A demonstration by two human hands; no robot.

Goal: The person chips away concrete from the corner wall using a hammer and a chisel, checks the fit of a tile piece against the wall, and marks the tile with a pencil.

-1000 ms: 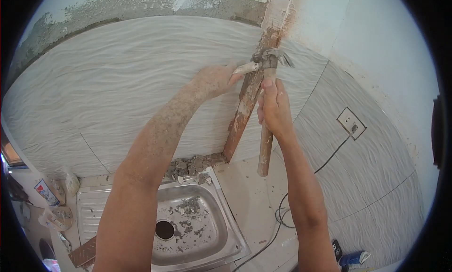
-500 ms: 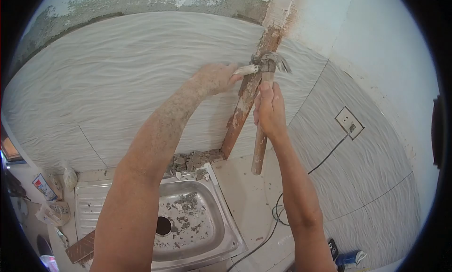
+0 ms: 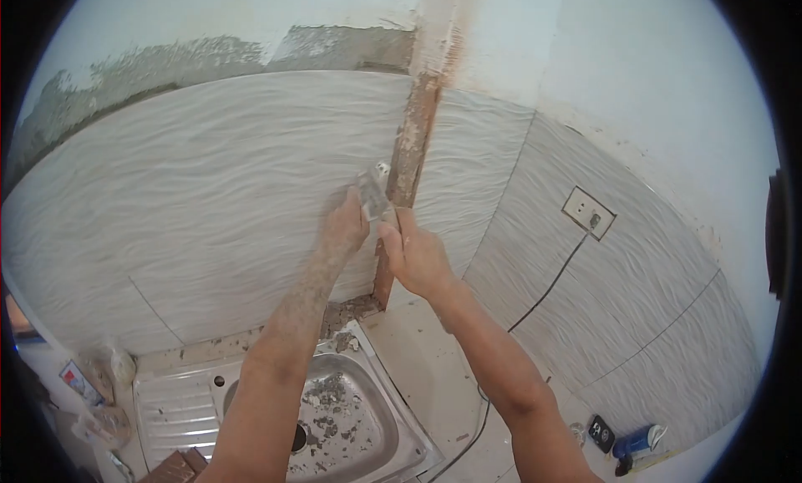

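Observation:
My left hand (image 3: 345, 226) is closed around a chisel-like tool with a pale handle (image 3: 383, 170). Its blade end is hidden by the hand and the blur. In my right hand (image 3: 416, 259) is a claw hammer (image 3: 373, 197), gripped by its handle. The hammer head is smeared by motion and overlaps the pale handle; whether they touch I cannot tell. Both hands are in front of a narrow upright strip (image 3: 409, 149) of rough, brownish, chipped surface between wavy grey-white wall tiles (image 3: 234, 190).
A steel sink (image 3: 368, 433) below holds broken rubble bits (image 3: 330, 388). More rubble (image 3: 341, 316) lies at the strip's foot. A cable (image 3: 547, 295) runs from a wall socket (image 3: 589, 213) to the counter (image 3: 409, 337). A blue object (image 3: 639, 441) and bags (image 3: 104, 424) stand at the sides.
The view has shifted, so the wall strip sits farther left. Both hands are lower on the strip. The hammer has swung from upright beside the pale handle to a blurred position over it.

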